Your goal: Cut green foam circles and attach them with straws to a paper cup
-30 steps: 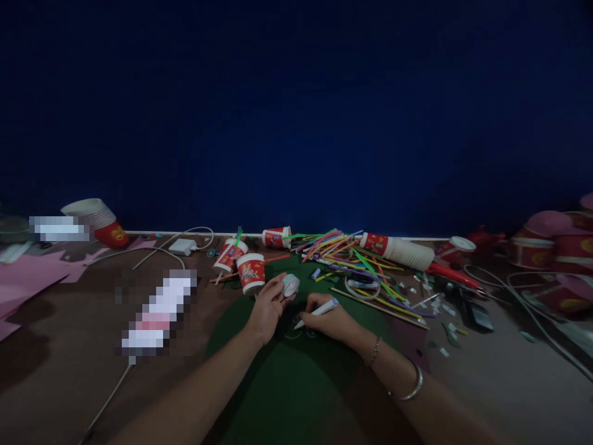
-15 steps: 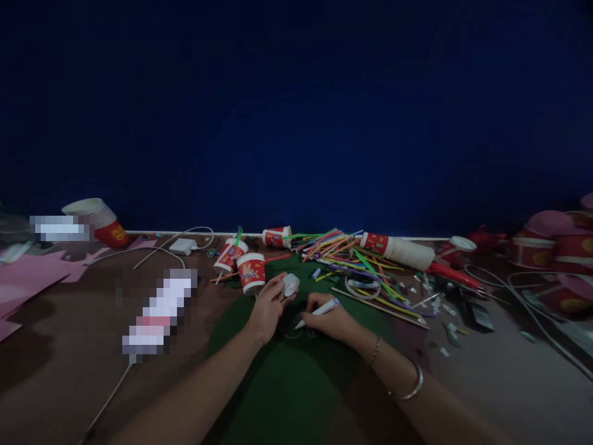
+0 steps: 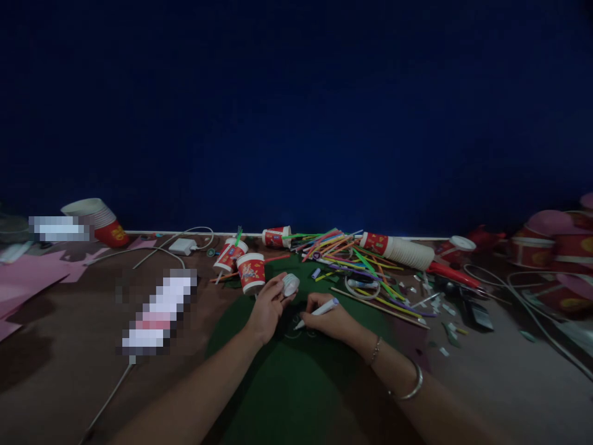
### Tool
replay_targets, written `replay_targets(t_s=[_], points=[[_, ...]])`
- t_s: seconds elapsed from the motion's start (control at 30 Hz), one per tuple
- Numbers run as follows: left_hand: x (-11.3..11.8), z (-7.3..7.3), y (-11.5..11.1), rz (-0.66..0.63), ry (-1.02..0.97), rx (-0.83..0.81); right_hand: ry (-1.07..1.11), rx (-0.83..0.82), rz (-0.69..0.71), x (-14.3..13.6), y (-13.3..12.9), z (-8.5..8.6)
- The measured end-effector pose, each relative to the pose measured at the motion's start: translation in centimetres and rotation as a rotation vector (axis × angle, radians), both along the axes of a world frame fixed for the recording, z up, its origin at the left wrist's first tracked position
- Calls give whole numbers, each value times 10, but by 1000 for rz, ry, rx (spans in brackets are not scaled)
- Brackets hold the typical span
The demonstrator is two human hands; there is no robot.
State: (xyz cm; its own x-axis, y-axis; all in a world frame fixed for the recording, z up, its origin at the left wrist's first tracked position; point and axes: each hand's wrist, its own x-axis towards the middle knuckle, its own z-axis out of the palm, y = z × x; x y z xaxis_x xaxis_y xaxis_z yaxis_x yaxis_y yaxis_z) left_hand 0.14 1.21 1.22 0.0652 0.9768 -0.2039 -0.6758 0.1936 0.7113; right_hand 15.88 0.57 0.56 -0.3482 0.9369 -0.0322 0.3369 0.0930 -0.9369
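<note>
Over the green sheet (image 3: 287,395), hands (image 3: 269,313) (image 3: 327,318) hold a rounded whitish object (image 3: 291,284) and slim marker (image 3: 327,307).

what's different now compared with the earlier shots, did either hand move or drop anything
Nothing visibly changed; nothing was picked up or let go. The right hand still holds the marker tip-down at the green sheet, the left hand a small white object.

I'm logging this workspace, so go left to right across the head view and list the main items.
Tilted stack of paper cups → white adapter → front red paper cup → white rounded object → white marker → sideways stack of paper cups → black object → red cups near the right edge.
</note>
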Motion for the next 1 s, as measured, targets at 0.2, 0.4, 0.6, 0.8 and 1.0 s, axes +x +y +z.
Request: replay_targets(t_s=[0.2,0.4,0.6,0.8,1.0], points=[[-1,0,0,-7,-9,-1,-15,4,-7,0,1,1],[-1,0,0,-8,-7,1,-8,-30,6,0,1,2],[-1,-2,1,-8,-11,8,-13,15,-16,0,1,-3],[-1,-1,0,-9,-17,7,18,-32,-14,0,2,0],[0,0,0,13,-10,-5,81,-97,-22,1,3,8]])
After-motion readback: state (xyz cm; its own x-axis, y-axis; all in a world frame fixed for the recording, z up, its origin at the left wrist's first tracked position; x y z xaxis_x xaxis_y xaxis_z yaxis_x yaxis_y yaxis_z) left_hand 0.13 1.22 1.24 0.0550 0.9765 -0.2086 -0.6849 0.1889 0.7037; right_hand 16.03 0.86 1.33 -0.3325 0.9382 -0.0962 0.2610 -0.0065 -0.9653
